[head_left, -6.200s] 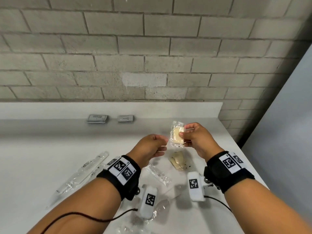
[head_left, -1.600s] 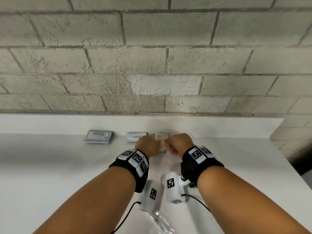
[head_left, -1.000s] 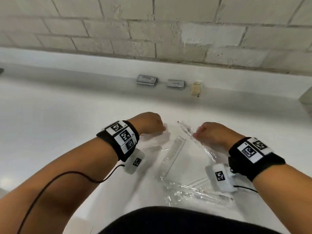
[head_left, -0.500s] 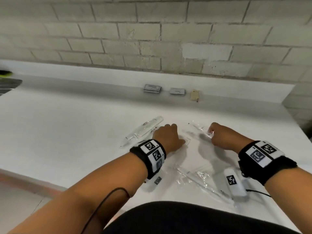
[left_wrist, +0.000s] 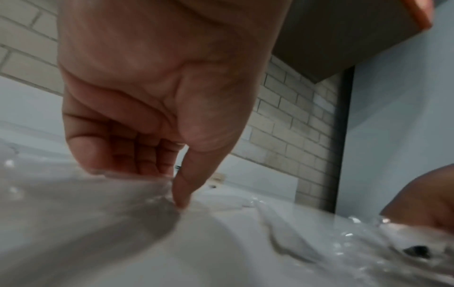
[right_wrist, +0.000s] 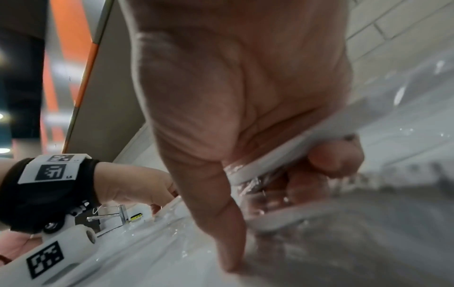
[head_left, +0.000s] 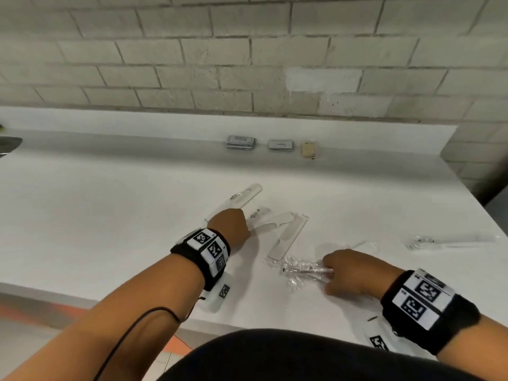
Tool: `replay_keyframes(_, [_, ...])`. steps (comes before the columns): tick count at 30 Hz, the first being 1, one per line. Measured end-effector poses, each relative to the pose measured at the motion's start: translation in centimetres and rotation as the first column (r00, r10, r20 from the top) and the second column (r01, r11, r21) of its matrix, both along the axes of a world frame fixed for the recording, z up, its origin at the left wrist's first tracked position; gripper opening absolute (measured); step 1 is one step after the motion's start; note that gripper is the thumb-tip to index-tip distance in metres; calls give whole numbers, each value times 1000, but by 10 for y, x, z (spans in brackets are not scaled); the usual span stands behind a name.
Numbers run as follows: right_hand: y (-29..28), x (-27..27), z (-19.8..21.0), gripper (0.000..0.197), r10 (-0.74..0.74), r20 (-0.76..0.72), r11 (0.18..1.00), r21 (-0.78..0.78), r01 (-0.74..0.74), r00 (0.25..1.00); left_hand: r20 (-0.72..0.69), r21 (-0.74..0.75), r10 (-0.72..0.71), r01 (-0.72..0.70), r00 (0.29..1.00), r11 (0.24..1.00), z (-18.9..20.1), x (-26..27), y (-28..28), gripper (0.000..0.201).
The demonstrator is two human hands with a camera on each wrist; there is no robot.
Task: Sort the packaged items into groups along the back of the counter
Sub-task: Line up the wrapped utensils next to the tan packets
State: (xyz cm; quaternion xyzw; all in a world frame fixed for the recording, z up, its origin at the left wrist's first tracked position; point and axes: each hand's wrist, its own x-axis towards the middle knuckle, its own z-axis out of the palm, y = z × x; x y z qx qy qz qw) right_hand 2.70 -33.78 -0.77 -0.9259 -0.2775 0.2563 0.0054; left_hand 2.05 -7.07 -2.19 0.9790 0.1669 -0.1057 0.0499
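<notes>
On the white counter (head_left: 110,215) lie several clear-wrapped white combs (head_left: 288,235). My left hand (head_left: 233,226) is over the leftmost comb package (head_left: 247,195). In the left wrist view its curled fingers (left_wrist: 137,163) and thumb pinch the clear plastic (left_wrist: 73,194) against the counter. My right hand (head_left: 330,273) grips a crinkled clear-wrapped item (head_left: 299,268) near the front edge. In the right wrist view its fingers (right_wrist: 336,159) curl round the item's white handle (right_wrist: 294,153). Sorted at the back are a stack of grey sachets (head_left: 241,142), a single grey sachet (head_left: 280,144) and a beige soap packet (head_left: 309,149).
Another clear package (head_left: 450,239) lies to the right of my right hand. A small clear sachet (head_left: 258,213) sits between the combs. A brick wall (head_left: 247,64) rises behind the counter's low upstand. The counter's right edge is close; a dark object (head_left: 8,143) shows at far left.
My right hand has pulled back toward the front edge and closed round the crinkled wrapped item. My left hand has stayed by the combs and lowered onto the leftmost package.
</notes>
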Motion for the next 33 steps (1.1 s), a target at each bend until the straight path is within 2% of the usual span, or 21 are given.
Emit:
replay_keyframes(2, [0, -2, 0, 12, 19, -16, 1000, -12, -19, 1000, -30, -9, -38, 38, 999, 999, -3, -1, -1, 27])
replay_keyframes(4, [-2, -2, 0, 2, 16, -29, 999, 34, -15, 999, 3, -92, -6, 6, 1000, 996, 2, -1, 0, 29])
replay_keyframes(7, [-7, 3, 1, 15, -8, -45, 991, 135, 14, 999, 92, -246, 103, -77, 990, 966, 16, 2, 11, 31])
replay_keyframes(10, [-15, 7, 10, 20, -44, -3, 974, 223, 43, 999, 153, -308, 238, -182, 959, 934, 27, 5, 31, 33])
replay_keyframes(14, [-34, 19, 20, 33, -206, 24, 928, 323, 187, 978, 163, -258, 299, -252, 940, 933, 25, 8, 57, 42])
replay_keyframes(18, [-77, 49, 20, 38, -324, 223, 931, 247, 268, 919, 30, -169, 232, -224, 972, 960, 18, 6, 63, 32])
replay_keyframes(21, [-124, 78, 12, 28, -384, 349, 918, 41, 395, 855, -4, -161, 190, -188, 982, 969, 9, 6, 59, 34])
replay_keyframes(22, [-142, 86, 6, 32, -392, 370, 902, -27, 432, 842, -16, -166, 179, -179, 984, 970, 5, 7, 56, 37])
replay_keyframes(25, [-171, 94, -10, 43, -414, 349, 872, -113, 476, 841, -91, -144, 77, -89, 993, 986, 3, 6, 48, 44])
replay_keyframes(27, [-171, 91, -15, 35, -393, 373, 885, -96, 456, 841, -146, -119, 6, -23, 989, 993, 9, 5, 42, 28])
replay_keyframes(29, [-162, 88, -14, 22, -346, 395, 908, -88, 410, 851, -166, -79, -13, 0, 986, 997, 15, 4, 43, 25])
replay_keyframes(31, [-148, 85, -9, 20, -329, 349, 923, -75, 377, 877, -113, -35, 37, -41, 993, 999, 25, 2, 47, 31])
replay_keyframes(33, [-137, 86, -4, 17, -371, 253, 921, -20, 388, 893, 27, -47, 111, -110, 993, 993, 37, 3, 49, 33])
